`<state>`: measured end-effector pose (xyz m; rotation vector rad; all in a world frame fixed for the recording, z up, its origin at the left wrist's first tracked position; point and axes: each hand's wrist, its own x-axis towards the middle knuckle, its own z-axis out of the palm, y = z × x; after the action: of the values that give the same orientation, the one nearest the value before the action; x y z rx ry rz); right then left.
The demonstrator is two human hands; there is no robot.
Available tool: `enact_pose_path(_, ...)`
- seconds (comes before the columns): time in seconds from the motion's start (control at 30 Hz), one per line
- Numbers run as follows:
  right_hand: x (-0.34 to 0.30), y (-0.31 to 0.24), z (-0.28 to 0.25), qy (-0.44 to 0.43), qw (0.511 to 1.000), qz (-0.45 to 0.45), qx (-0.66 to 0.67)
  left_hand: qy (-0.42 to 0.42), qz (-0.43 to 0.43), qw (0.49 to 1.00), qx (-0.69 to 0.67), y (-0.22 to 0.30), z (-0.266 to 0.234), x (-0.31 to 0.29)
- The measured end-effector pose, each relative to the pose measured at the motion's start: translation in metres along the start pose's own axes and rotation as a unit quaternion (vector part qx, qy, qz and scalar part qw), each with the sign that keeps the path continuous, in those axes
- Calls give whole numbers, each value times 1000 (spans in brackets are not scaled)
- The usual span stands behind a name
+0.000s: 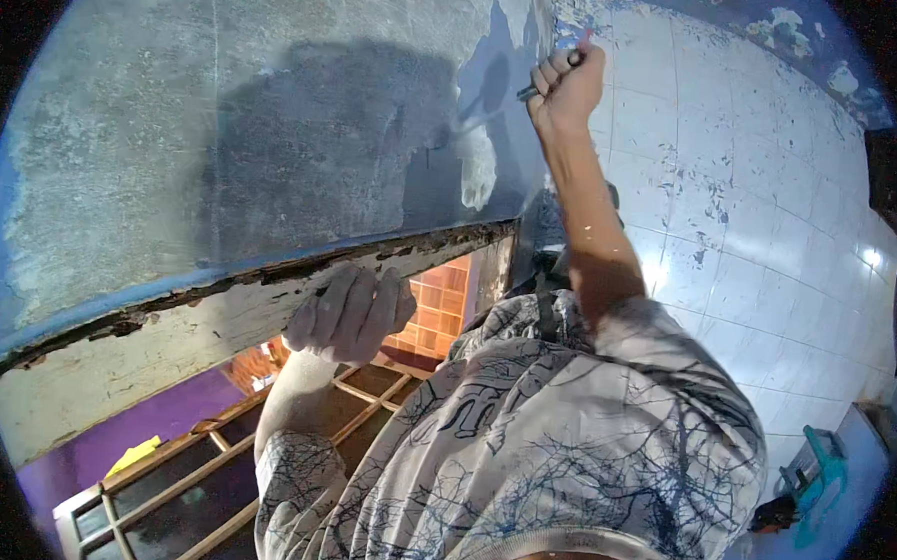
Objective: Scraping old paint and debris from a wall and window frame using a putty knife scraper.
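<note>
While the wall (115,125) fills the upper left of my view, the tiled floor (758,304) spreads out past its right edge. Along the wall's lower edge runs the cream frame (114,381), with a dark, ragged seam above it. Blue paint (493,57) lies in patches by the wall's right edge. My left hand (350,316) is hooked over the frame toward its right end, fingers folded down. My right hand (572,90) is a tight fist near the wall's upper right corner, wrapped around the tool (576,57), slim and dark; I can't tell whether its tip touches the wall. Flakes (717,202) dot the floor. To work well, I judge, I should steady myself with the left grip, hold the tool low, and make short strokes from the paint's borders, without gouging.
</note>
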<state>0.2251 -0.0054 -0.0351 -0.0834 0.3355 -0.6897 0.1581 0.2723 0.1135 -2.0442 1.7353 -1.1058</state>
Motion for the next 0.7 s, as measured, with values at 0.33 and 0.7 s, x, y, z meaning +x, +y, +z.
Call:
enact_pose_path(0.33,-13,1,26,59,997,-42,-39,-7,3,1000,-5,-7,-1,11)
enact_pose_path(0.7,-18,25,1,15,934,-88,-345,-12,2,1000,20,-6,-2,0)
